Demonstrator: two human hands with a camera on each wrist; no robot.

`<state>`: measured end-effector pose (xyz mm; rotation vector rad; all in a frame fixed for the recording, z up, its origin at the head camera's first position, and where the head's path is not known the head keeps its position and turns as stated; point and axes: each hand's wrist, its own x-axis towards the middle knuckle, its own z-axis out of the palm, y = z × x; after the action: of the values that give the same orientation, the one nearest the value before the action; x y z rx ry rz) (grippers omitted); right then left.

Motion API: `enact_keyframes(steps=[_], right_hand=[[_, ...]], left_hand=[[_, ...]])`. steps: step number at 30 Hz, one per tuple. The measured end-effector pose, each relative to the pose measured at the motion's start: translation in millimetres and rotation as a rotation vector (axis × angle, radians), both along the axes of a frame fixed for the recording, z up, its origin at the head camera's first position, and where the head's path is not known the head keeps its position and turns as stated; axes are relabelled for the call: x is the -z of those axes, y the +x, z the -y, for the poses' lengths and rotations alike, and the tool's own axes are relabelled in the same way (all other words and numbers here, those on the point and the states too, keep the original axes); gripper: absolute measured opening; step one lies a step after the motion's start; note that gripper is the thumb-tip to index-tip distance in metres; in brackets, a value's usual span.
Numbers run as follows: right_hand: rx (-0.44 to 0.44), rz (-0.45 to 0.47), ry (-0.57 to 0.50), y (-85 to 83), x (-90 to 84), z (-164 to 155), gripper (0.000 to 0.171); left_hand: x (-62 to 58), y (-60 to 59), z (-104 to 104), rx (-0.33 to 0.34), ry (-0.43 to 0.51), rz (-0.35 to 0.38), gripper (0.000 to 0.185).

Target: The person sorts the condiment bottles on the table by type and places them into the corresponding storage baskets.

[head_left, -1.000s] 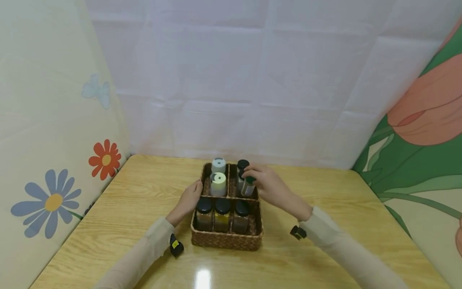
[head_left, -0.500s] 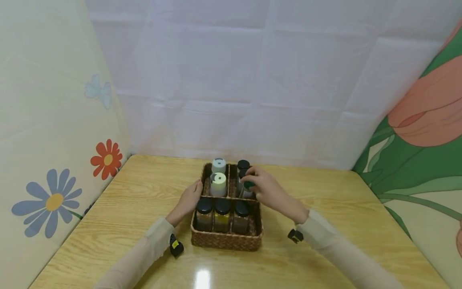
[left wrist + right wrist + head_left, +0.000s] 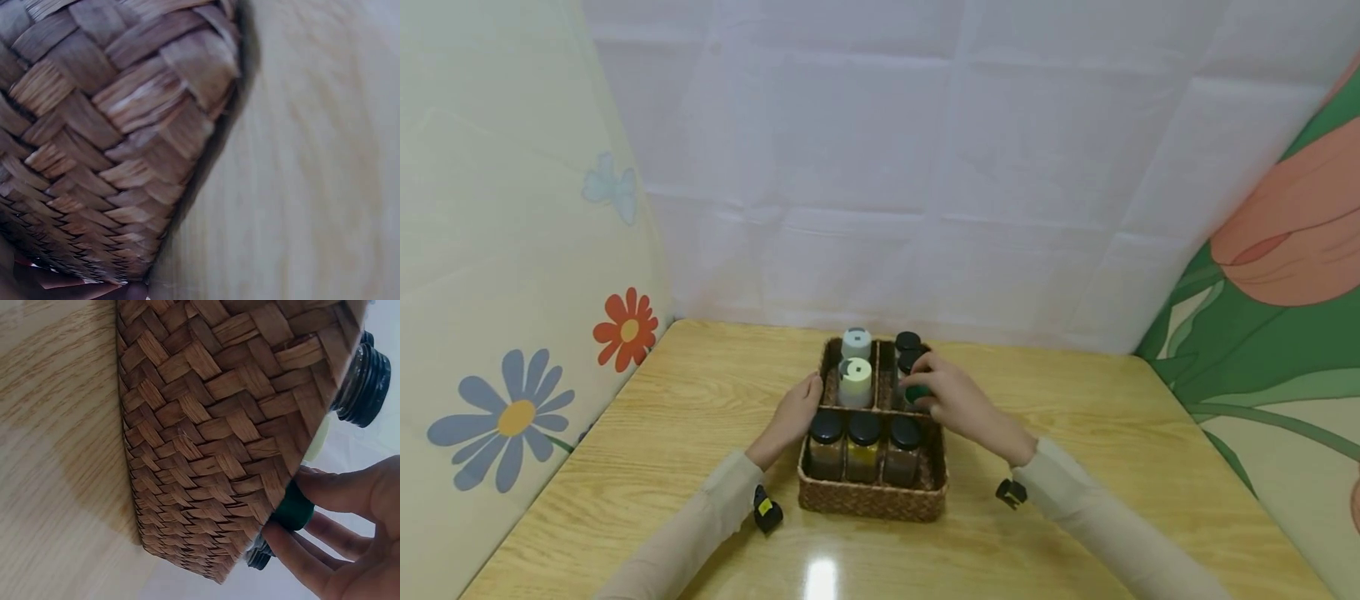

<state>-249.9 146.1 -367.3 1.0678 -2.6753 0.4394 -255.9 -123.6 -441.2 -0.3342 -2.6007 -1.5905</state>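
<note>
No readable brand or writing on any of the jars, labels are just too small and blurry from the head view. The woven basket (image 3: 871,500) sits mid-counter (image 3: 1075,433) and is split into compartments: the long front one has three dark-lidded jars (image 3: 864,442) in a row, the back left one has two white-capped jars (image 3: 854,379), and the back right one has a couple of black-lidded jars (image 3: 907,342) plus the green-lidded jar (image 3: 916,393).

The right hand (image 3: 951,398) comes in over the basket's right rim, and its fingers (image 3: 325,490) are curled around that green lid, pinching it from the top, with the jar standing down inside the back right compartment. In the right wrist view the basket wall blocks most of the jar, so you only see the green cap poking past the rim.

The left hand (image 3: 790,417) is laid against the basket's left side with fingers fairly straight, touching the weave, not gripping anything.

Around it all: floral printed panels left and right, a white sheet at the back, and a small black clip (image 3: 766,510) on each wrist.
</note>
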Motion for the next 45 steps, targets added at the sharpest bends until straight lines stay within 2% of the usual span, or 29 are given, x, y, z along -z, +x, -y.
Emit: enact_keyframes(steps=[15,23,32,45], right_hand=[[0.015,-0.028,0.024,-1.6,2.1,2.7,0.029],[0.006,-0.003,0.037,0.9,0.0,1.1,0.032],[0.021,0.008,0.033,2.7,-1.4,-0.5,0.032],[0.018,0.032,0.039,4.1,-1.3,-2.1,0.031]], left_hand=[[1.6,-2.5,0.6,-0.002,-0.002,-0.011,0.051],[1.1,-1.3,-0.4,-0.01,-0.015,-0.014,0.049],[-1.0,-2.0,-0.3,0.015,-0.029,0.004,0.051],[3.8,-6.2,1.3,0.016,-0.023,0.025,0.052]])
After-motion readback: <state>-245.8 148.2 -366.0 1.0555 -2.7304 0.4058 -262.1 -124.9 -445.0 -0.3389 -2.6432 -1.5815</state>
